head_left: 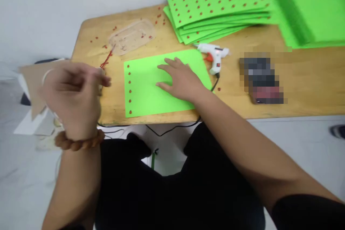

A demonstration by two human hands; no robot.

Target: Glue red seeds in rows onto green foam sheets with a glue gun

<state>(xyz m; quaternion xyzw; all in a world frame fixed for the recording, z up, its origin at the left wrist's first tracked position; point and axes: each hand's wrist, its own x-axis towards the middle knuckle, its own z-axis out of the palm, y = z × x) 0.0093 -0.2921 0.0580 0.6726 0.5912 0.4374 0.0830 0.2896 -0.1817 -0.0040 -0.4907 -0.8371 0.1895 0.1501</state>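
Note:
My right hand point(180, 81) lies flat with spread fingers on a bright green sheet point(145, 97), holding nothing. One column of small dark-red dots runs down the sheet's left edge. Raised over the table's left end, my left hand point(77, 95) is slightly blurred, with its fingers curled into a pinch. What sits between those fingertips, if anything, I cannot make out. A white glue gun point(214, 55) with a red trigger lies beside the sheet's upper right corner. Just past my left hand is a thin red and dark strand or tool point(108, 57), partly hidden.
At the back, dotted green sheets point(215, 0) are stacked; plain green sheets point(320, 10) lie right of them. A clear plastic tray point(132, 36) has red bits around it. A pixelated dark object point(260, 79) is at right. The black cord point(172, 127) hangs along the front edge.

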